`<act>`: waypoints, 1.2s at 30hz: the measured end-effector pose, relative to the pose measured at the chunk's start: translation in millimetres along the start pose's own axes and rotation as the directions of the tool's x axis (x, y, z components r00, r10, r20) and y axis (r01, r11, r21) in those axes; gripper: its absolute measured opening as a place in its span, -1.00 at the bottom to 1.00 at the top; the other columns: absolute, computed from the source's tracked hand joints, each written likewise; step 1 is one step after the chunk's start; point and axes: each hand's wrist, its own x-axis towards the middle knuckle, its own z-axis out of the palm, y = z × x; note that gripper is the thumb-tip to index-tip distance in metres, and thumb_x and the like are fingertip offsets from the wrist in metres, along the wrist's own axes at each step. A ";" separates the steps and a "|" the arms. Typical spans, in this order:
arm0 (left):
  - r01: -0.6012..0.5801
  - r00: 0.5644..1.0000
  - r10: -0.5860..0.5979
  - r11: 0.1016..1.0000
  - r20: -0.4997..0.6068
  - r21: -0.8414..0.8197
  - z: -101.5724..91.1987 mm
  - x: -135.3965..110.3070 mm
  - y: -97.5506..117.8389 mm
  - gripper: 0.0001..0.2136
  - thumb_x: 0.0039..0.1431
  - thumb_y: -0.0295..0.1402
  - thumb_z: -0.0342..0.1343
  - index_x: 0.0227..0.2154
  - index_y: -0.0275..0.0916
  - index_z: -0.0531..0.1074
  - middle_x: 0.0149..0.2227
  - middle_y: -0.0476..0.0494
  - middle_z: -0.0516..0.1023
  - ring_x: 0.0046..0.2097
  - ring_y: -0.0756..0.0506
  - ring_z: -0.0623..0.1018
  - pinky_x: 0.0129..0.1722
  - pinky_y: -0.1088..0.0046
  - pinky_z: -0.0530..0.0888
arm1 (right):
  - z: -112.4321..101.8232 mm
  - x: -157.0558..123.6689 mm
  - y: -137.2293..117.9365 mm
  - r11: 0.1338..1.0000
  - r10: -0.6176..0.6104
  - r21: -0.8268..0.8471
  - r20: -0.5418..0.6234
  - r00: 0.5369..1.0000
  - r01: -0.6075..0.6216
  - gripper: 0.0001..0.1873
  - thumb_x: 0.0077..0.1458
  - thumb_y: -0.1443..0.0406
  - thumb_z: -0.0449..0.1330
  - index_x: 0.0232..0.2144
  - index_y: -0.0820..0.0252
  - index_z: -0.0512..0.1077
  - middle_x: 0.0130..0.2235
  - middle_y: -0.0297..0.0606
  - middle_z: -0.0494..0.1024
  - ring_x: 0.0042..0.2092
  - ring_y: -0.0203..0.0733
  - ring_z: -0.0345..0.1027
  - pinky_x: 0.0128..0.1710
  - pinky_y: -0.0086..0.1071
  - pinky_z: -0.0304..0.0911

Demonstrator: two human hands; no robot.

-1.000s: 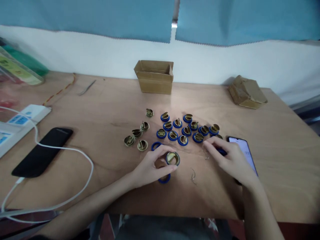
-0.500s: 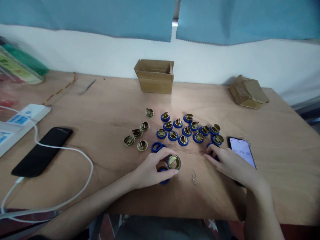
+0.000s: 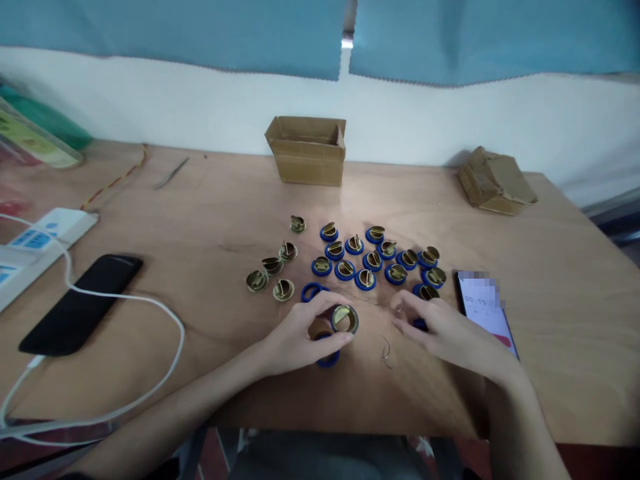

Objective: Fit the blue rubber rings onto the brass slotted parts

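Observation:
My left hand (image 3: 300, 337) grips a round brass-coloured metal fitting (image 3: 345, 320) between thumb and fingers, its hollow side facing up. Just below that fitting, a blue ring (image 3: 327, 359) lies on the table, partly covered by the hand. Blue rings (image 3: 313, 292) without metal parts also lie beyond my fingers. My right hand (image 3: 440, 330) hovers low with thumb and fingers apart, and I see nothing held between them. Beside it rests a metal fitting seated in a blue ring (image 3: 426, 292). Another bit of blue shows under the palm, mostly hidden.
Several fittings in blue rings (image 3: 373, 260) cover the middle. Several without rings (image 3: 283, 289) lie left of them. A lit phone (image 3: 483, 303) sits by my right wrist; a black phone (image 3: 83, 303) with a white cable lies left. Cardboard boxes (image 3: 310, 163) stand at the back.
My right hand has moved left, away from the ringed fitting at the right end of the group, which now shows more. My left hand keeps hold of its fitting.

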 end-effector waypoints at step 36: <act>-0.017 1.000 0.018 0.998 -0.013 0.065 0.4 0.6 2.1 -0.67 0.20 -0.37 0.24 0.01 -0.16 0.39 -0.14 -0.07 0.62 -0.15 -0.07 0.62 -0.09 0.44 0.51 | 26.2 20.2 -2.6 0.982 -0.187 -0.068 -0.184 0.965 0.178 -0.71 0.20 0.55 0.07 -0.17 0.10 0.42 -0.17 -0.24 0.54 -0.23 -0.15 0.49 -0.25 -0.33 0.37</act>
